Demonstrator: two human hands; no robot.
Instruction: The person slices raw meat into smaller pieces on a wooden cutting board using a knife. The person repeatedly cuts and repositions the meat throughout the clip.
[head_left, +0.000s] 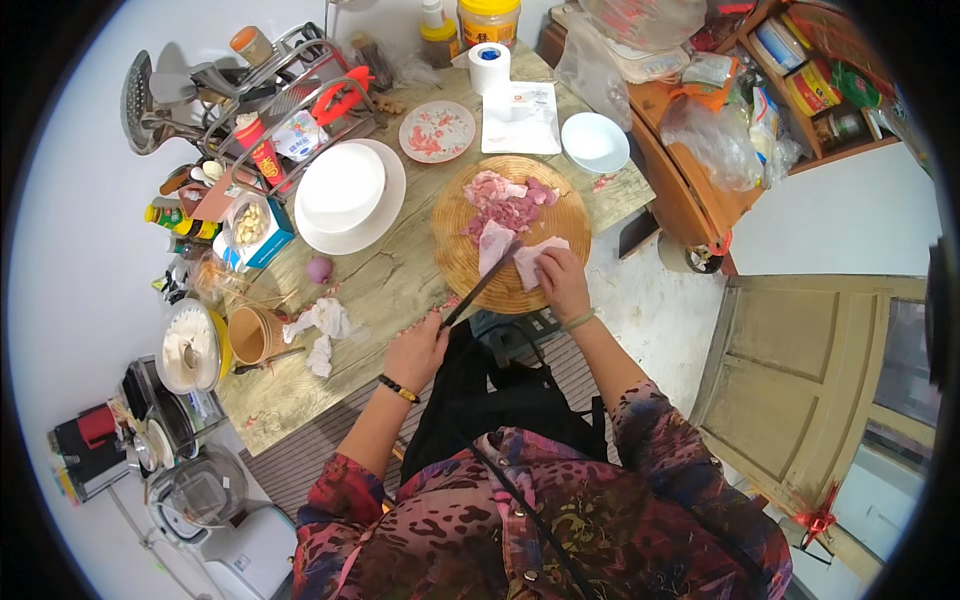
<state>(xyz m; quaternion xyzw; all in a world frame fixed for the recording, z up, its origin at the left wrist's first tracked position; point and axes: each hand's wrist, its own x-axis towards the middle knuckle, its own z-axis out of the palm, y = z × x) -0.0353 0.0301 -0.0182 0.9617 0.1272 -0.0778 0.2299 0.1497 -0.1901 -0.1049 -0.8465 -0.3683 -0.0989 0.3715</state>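
Note:
My left hand (417, 351) is closed around the handle of a kitchen knife (480, 286). The blade slants up and right over a round wooden chopping board (450, 225), its tip between two pale pieces of meat. One pale slab (495, 246) lies left of the tip. My right hand (564, 282) has its fingertips on the other pale slab (531, 267), at the board's right front. Behind them is a heap of cut pink meat (510, 202). The undersides of my right fingers are hidden.
A white bowl (602, 142), a white pouch (520, 120) and a patterned plate (437, 132) stand behind the board. Stacked white dishes (341, 187), an onion (319, 270) and crumpled tissues (327, 318) are to the left. The table's edge (330, 409) runs close before me.

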